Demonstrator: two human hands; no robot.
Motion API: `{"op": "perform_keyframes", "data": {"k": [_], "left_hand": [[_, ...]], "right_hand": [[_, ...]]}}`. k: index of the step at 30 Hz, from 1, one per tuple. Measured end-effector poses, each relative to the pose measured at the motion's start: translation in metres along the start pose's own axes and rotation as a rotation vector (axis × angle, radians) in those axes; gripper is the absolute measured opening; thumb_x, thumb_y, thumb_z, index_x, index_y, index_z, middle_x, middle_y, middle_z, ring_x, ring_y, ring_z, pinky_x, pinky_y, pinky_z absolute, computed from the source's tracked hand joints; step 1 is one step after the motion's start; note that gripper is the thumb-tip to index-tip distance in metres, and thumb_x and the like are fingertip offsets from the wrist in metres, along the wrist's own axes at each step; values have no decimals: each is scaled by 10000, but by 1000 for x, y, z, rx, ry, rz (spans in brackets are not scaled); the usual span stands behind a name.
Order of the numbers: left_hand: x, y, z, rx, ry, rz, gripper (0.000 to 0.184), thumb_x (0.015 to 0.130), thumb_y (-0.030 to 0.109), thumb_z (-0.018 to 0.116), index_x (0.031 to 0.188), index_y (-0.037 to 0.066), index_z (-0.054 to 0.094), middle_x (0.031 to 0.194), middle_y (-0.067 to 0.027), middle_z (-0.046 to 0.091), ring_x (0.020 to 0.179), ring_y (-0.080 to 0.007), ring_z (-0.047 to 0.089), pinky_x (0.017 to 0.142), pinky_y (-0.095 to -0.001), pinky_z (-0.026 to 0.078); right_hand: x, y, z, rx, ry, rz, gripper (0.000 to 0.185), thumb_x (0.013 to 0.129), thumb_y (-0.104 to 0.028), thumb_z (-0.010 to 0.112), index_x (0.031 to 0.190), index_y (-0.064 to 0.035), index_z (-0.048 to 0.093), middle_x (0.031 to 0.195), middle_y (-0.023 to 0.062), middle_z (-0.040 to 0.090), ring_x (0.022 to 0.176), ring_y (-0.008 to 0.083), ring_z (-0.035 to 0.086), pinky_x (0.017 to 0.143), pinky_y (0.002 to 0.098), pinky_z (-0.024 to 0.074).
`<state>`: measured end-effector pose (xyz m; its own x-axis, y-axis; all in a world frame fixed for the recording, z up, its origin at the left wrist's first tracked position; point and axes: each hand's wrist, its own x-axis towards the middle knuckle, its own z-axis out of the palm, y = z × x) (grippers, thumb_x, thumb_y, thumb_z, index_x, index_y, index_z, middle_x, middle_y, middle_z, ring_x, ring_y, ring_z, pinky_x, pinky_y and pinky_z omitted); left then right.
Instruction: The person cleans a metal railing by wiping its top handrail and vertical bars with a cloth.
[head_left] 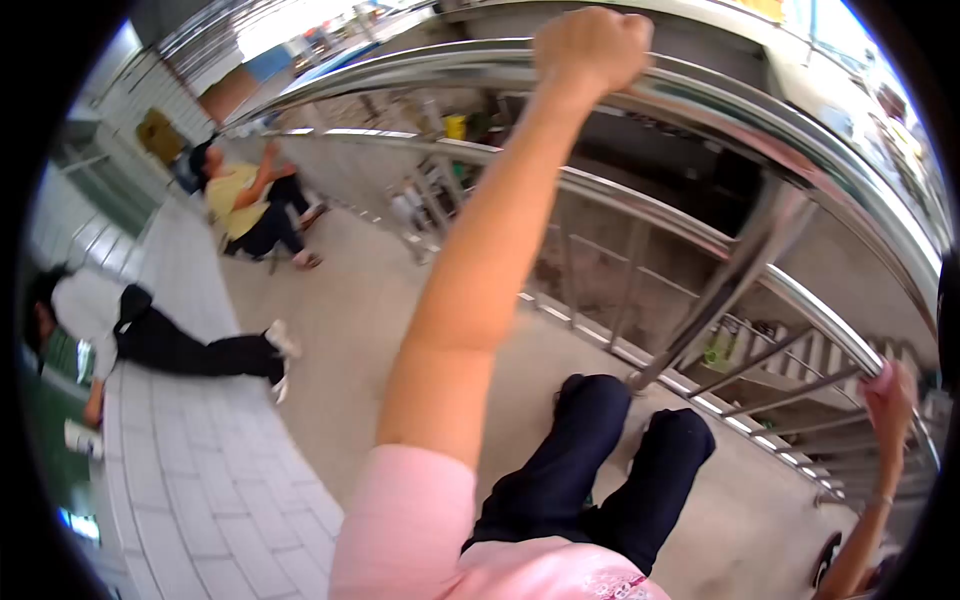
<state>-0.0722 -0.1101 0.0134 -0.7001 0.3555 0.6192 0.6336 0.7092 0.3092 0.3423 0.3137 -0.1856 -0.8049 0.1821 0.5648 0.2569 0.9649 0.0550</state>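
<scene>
Railing: a shiny metal one [720,290], it curves across in front of the person in the pink shirt [400,520], and both the hands I see close by are at it.
Left hand: up at the top rail [720,90], arm [455,300] stretched out long, this hand [592,48] is balled into a fist with its fingers clenched (whether anything is tucked inside, I cannot see).
Far-right hand: a second hand [890,405] is at the lower rail [640,207], by a patch of pink; its grasp is too blurred for me to tell, and so is whose hand it is (the arm leaves my view before any sleeve shows).
Wrist: a thin band [880,497] circles it below that second hand.
Knees: the pink-shirted person's dark trousers [545,470] are bent towards the bars, above the pale floor [340,300].
Neighbour by the rail: a person in a yellow top [235,190] sits low, one hand raised near the railing.
Tiled wall: along the white tiles [190,470], a person in a white top [85,305] leans over, one hand beside a white object [83,438] (too small to name).
</scene>
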Motion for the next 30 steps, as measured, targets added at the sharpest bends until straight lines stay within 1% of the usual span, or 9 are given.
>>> {"op": "perform_keyframes", "data": {"k": [5,17,20,21,22,23,25,27,30], "left_hand": [[15,-19,26,274,38,314,205,845,335,571,893,160,666,888,-103,708,871,-344,671,707,-482,526],[0,-1,13,-48,-49,-13,528,891,526,379,791,156,743,811,-87,712,820,-330,660,736,-410,474],[10,-18,24,325,36,381,319,855,283,630,1130,124,658,886,-113,688,838,-328,647,729,-428,502],[14,-34,35,226,172,531,175,864,229,604,984,103,604,829,-153,658,803,-380,630,663,-484,497],[20,-50,47,96,255,597,158,850,215,638,926,86,589,847,-153,652,782,-386,623,657,-489,494],[22,-48,44,178,142,491,200,842,211,654,1005,100,618,843,-144,651,783,-378,621,685,-479,504],[37,-71,58,180,248,540,213,887,268,605,982,82,650,809,-155,641,811,-352,623,691,-471,475],[29,-41,34,-169,-5,143,376,948,372,493,837,54,657,803,-151,644,795,-343,617,695,-452,449],[18,-30,26,-228,20,96,536,976,449,390,739,40,641,799,-139,647,771,-343,607,703,-425,436]], "right_hand": [[75,-144,-10,37,-138,-156,539,716,-359,743,1102,-35,552,947,150,554,908,360,537,799,447,426],[126,-226,31,182,-30,-245,389,792,-301,703,1069,-74,550,932,88,609,858,277,598,760,388,506],[125,-226,19,806,-75,116,308,935,-282,574,1131,-45,563,1074,90,634,999,234,614,861,359,488],[126,-235,14,1115,-86,378,308,983,-292,516,1146,-34,564,1093,82,638,1035,214,611,891,354,478],[127,-225,64,878,361,133,371,1026,-363,440,1140,-31,562,1021,48,635,976,181,621,860,343,497],[137,-246,30,1333,222,575,551,1000,-554,371,1186,-71,560,1036,66,656,928,169,635,776,343,534],[159,-265,8,2175,201,831,724,873,-746,384,1152,-101,559,1027,43,641,910,172,632,745,378,537],[169,-285,13,1992,104,901,697,929,-682,389,1284,-96,517,1184,49,596,1120,155,553,948,351,448],[167,-301,40,1881,272,353,616,968,-496,481,1380,-46,398,1295,46,500,1222,155,437,1051,315,323]]}}
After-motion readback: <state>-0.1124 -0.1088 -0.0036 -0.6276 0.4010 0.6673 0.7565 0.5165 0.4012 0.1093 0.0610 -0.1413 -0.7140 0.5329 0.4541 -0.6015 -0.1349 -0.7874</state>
